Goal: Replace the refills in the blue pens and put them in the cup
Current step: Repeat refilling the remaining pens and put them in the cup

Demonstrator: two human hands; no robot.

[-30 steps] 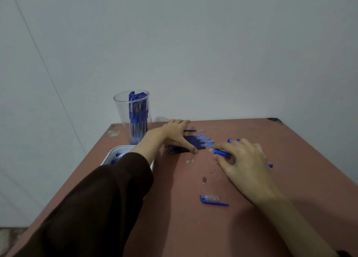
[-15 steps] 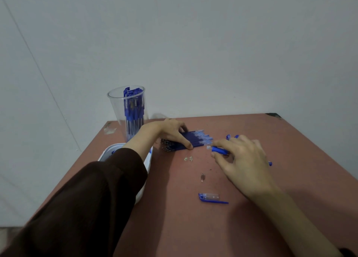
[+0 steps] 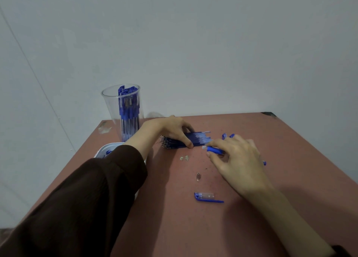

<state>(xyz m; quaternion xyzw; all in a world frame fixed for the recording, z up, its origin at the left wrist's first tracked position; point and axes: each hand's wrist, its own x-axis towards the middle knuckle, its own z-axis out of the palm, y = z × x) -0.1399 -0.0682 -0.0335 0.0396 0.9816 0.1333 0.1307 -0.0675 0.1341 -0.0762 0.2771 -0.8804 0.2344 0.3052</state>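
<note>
Mid-refill: your left hand [image 3: 170,129] curls over the pile of refills [image 3: 195,139], thumb and fingers pinching it, seemingly singling one out, though that is too small to confirm. Your right hand [image 3: 238,160] grips a blue pen barrel [image 3: 215,150] just beside. Next, slide one refill free and thread it in. The cup [image 3: 114,109], part-filled, stands behind.

The cup [image 3: 110,109] is clear glossy plastic, the table [image 3: 290,160] matt, the sleeve [image 3: 87,198] cloth.

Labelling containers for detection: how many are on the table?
2. A clear plastic cup holding blue pens stands at the rear left. A white tray sits just in front of it, mostly hidden behind the left sleeve.
</note>
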